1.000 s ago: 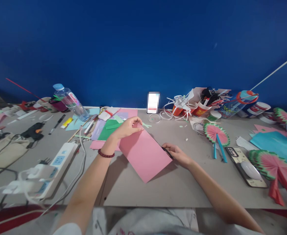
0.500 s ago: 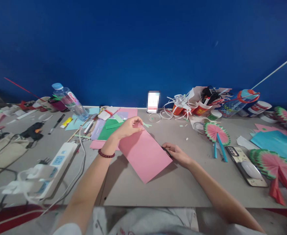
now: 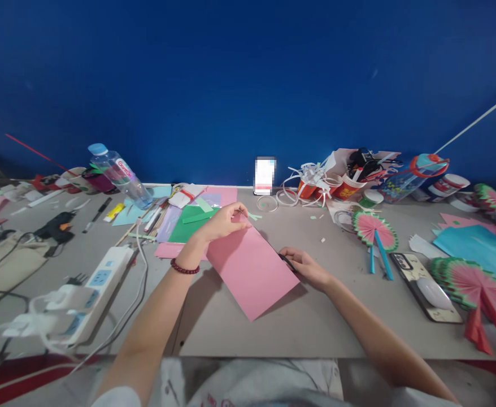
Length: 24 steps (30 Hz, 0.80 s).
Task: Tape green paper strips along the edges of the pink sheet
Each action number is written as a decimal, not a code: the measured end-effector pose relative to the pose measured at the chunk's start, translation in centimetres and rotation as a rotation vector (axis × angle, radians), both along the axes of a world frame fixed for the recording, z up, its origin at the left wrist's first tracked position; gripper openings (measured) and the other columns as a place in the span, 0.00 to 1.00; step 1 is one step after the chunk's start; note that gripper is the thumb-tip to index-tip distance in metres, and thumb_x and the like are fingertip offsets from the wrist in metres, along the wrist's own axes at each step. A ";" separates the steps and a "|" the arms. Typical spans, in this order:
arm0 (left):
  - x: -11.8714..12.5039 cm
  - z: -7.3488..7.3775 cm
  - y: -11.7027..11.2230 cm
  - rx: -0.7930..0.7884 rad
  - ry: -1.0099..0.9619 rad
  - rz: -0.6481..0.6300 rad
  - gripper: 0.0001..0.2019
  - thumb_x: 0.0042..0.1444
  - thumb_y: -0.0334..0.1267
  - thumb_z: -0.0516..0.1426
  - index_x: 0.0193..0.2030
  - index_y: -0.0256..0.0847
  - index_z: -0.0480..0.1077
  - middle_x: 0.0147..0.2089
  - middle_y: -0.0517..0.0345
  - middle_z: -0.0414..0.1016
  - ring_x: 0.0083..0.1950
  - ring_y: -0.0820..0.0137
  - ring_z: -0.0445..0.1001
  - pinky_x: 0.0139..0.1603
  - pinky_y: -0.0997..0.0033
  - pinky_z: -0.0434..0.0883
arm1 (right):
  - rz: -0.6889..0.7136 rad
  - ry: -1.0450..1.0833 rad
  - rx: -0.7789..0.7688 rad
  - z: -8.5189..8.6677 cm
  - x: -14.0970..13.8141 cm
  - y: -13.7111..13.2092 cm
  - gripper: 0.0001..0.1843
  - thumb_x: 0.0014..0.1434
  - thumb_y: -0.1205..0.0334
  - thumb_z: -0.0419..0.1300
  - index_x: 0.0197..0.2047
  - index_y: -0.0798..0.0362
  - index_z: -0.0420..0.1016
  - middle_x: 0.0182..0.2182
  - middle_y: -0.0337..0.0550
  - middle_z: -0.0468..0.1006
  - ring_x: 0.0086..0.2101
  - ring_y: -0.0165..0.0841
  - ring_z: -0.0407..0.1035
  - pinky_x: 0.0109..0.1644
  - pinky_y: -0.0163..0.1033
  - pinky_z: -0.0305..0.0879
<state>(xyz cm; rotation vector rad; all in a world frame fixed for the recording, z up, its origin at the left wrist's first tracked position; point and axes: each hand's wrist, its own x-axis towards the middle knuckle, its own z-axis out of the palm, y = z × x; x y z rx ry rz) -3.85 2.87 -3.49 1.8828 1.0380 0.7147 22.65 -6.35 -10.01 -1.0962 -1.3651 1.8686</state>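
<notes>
A sheet of pink paper (image 3: 252, 270) slants above the grey table in front of me. My left hand (image 3: 227, 224) pinches its upper corner between thumb and fingers, with a dark red bead bracelet on that wrist. At the sheet's right edge, my right hand (image 3: 306, 267) is closed on a pair of scissors (image 3: 287, 262). Only their black handle shows; the blades are hidden. Behind my left hand lie green paper (image 3: 184, 225) and more pink paper (image 3: 168, 250).
On the left are a power strip (image 3: 104, 288), a glue gun (image 3: 55, 226) and a plastic bottle (image 3: 123, 178). A phone (image 3: 265, 176) stands against the blue wall. To the right lie watermelon-patterned paper fans (image 3: 375, 230), a phone with a white mouse (image 3: 432, 294) on it, and red cups (image 3: 348, 188).
The pink sheet has shifted very slightly right and down. Both hands keep the same hold and are almost in the same place.
</notes>
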 end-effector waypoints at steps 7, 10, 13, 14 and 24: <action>0.0 0.1 0.0 0.007 0.004 0.007 0.11 0.50 0.42 0.60 0.36 0.41 0.65 0.37 0.60 0.66 0.39 0.71 0.65 0.42 0.71 0.63 | 0.008 -0.007 0.015 -0.4 0.1 0.1 0.22 0.56 0.41 0.59 0.39 0.53 0.70 0.28 0.37 0.67 0.26 0.26 0.58 0.29 0.32 0.50; -0.1 0.1 0.1 0.011 0.013 0.015 0.11 0.50 0.43 0.61 0.37 0.42 0.65 0.37 0.61 0.65 0.39 0.71 0.65 0.42 0.70 0.63 | 0.011 -0.007 0.014 -0.4 0.2 0.1 0.23 0.56 0.41 0.60 0.39 0.54 0.70 0.27 0.37 0.67 0.26 0.26 0.58 0.29 0.32 0.50; -0.1 -0.1 0.1 0.014 0.012 0.019 0.12 0.50 0.44 0.61 0.37 0.42 0.65 0.37 0.61 0.65 0.38 0.70 0.65 0.42 0.70 0.63 | 0.010 -0.003 0.025 -0.2 0.1 0.0 0.23 0.55 0.41 0.60 0.39 0.54 0.70 0.27 0.37 0.67 0.26 0.26 0.58 0.29 0.32 0.50; -0.1 -0.1 0.2 0.014 0.012 0.020 0.12 0.50 0.44 0.61 0.37 0.42 0.65 0.37 0.60 0.66 0.38 0.70 0.65 0.43 0.70 0.63 | 0.008 -0.006 0.024 -0.1 0.1 0.0 0.23 0.55 0.41 0.60 0.39 0.54 0.70 0.27 0.38 0.68 0.26 0.26 0.58 0.29 0.32 0.50; -0.1 -0.1 0.1 0.013 0.016 0.024 0.12 0.50 0.44 0.61 0.37 0.42 0.65 0.37 0.60 0.66 0.38 0.70 0.65 0.43 0.69 0.64 | 0.020 -0.024 0.028 -0.5 0.2 0.0 0.22 0.58 0.42 0.58 0.41 0.54 0.70 0.29 0.38 0.69 0.27 0.26 0.59 0.29 0.32 0.50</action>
